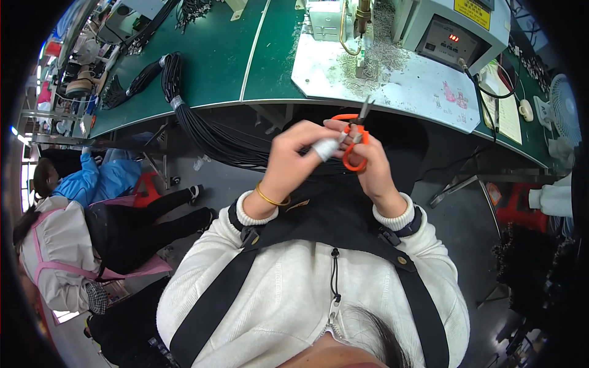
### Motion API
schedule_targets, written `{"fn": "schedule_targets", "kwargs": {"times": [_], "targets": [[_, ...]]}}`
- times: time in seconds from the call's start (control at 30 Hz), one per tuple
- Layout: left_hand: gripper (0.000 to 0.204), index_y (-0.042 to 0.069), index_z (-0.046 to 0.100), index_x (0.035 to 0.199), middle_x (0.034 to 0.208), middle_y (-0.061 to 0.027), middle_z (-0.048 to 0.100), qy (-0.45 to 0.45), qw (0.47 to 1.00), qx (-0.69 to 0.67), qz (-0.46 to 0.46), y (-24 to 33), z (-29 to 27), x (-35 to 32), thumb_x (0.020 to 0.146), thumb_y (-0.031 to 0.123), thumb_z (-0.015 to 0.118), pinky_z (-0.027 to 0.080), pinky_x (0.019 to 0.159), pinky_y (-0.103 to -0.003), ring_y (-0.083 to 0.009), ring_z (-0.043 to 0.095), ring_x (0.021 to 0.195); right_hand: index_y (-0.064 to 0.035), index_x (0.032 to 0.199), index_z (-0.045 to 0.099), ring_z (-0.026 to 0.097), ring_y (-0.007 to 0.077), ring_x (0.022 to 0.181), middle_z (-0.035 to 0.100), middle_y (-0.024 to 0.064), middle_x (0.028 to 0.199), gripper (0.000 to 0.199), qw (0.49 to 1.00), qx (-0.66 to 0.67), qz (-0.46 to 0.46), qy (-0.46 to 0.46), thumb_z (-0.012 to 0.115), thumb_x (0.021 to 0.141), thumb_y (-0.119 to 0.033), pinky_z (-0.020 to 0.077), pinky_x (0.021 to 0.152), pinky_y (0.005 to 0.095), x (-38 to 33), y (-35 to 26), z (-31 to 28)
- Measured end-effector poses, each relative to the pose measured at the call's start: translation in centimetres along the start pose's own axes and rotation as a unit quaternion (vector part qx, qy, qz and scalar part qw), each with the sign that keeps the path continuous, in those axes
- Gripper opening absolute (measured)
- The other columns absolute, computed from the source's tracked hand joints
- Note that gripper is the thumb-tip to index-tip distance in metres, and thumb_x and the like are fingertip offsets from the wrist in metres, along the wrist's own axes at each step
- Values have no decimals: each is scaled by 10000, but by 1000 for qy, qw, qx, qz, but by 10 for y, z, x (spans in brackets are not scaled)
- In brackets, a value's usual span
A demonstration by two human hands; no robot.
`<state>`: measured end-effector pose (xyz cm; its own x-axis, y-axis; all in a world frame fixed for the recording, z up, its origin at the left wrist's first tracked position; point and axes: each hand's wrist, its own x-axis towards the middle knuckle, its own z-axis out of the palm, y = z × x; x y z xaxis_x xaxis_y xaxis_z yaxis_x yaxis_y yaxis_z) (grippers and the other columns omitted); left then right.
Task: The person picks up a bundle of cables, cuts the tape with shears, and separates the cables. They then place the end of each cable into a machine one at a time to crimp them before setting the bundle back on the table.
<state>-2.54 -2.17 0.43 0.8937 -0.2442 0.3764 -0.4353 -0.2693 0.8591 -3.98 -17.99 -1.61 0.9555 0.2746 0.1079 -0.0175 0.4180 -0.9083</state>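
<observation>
We see a long green table (215, 55) curving across the top, a grey machine (451, 27) on a white mat at its right end. A thick bundle of black cables (202, 132) hangs off its front edge. Below the edge, raised before a white top, the left hand (293, 161) has its fingers closed together beside orange-handled scissors (354, 142). The right hand (371, 168) is clamped on the scissors' handles, blades pointing up.
</observation>
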Motion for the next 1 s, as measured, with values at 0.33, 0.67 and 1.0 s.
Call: {"fn": "schedule_targets", "kwargs": {"times": [0.33,0.67,1.0], "targets": [[189,16,508,1011,795,-62,562,-79,903,-291,-305,-13,-7,-5,852,119,506,478,567,-227,-130,574,744,8,921,545,532,65,612,567,37,726,289,980,-179,36,73,495,875,-272,432,530,190,-2,-1,-8],[196,9,502,1004,792,-49,560,-266,720,-495,-408,-21,-10,-1,837,112,505,431,442,-182,-87,543,603,-33,730,467,445,49,428,473,-7,521,289,968,-230,-32,97,493,876,-280,344,393,190,-1,1,-6],[277,28,486,1030,789,-50,568,-254,847,-310,-349,-18,-13,5,771,57,582,378,439,-160,-59,502,569,-12,720,443,400,111,395,415,48,470,293,905,-413,-67,82,510,863,-259,321,395,243,5,-1,-8]]}}
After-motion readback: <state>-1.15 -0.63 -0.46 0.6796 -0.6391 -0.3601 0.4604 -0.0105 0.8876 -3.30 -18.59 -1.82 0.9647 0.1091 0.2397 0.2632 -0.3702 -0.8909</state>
